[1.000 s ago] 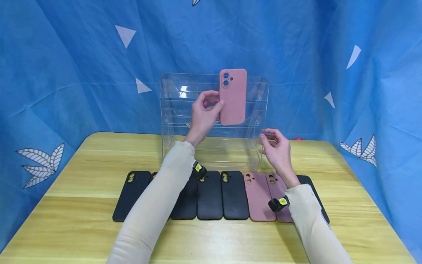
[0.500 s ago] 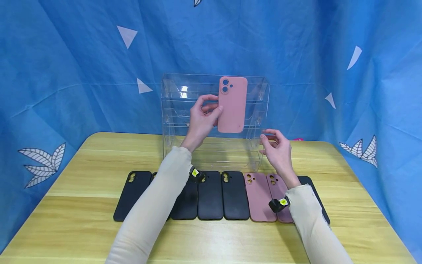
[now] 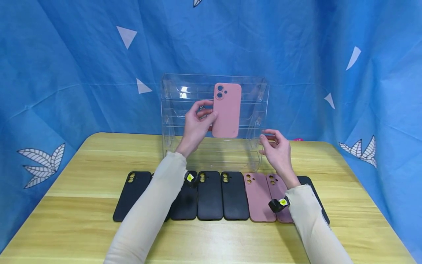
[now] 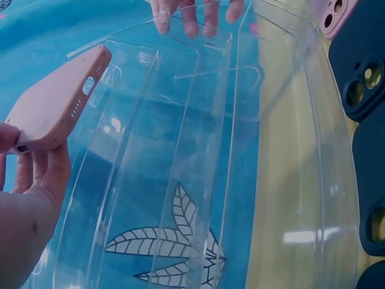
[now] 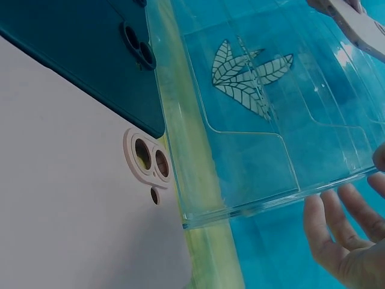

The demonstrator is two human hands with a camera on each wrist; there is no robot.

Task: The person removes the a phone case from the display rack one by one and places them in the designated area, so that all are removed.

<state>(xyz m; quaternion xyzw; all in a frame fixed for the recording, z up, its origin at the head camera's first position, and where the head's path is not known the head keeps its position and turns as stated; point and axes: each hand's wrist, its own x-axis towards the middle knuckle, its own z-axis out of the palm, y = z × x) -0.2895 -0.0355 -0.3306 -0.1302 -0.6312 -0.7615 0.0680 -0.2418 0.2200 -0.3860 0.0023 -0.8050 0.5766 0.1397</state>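
In the head view my left hand (image 3: 196, 126) pinches a pink phone case (image 3: 227, 110) by its left edge. The case is upright, its back with the camera cutouts facing me, before a clear plastic tiered rack (image 3: 211, 161). The left wrist view shows the same phone case (image 4: 57, 99) from its lower end, thumb on one face and fingers behind. At the rack's right side is my right hand (image 3: 277, 148), fingers loosely bent. In the right wrist view the fingertips of this hand (image 5: 349, 235) sit right at the side panel.
Along the wooden table (image 3: 79, 234) lies a row of phone cases: several black ones, such as a black case (image 3: 235, 198), then a pink case (image 3: 260, 200) and another partly under my right wrist. A black case (image 3: 316, 194) ends the row. A blue curtain (image 3: 296, 55) hangs behind.
My left hand has brought the pink phone case downward and slightly left in front of the rack. My right hand stays at the rack's side.
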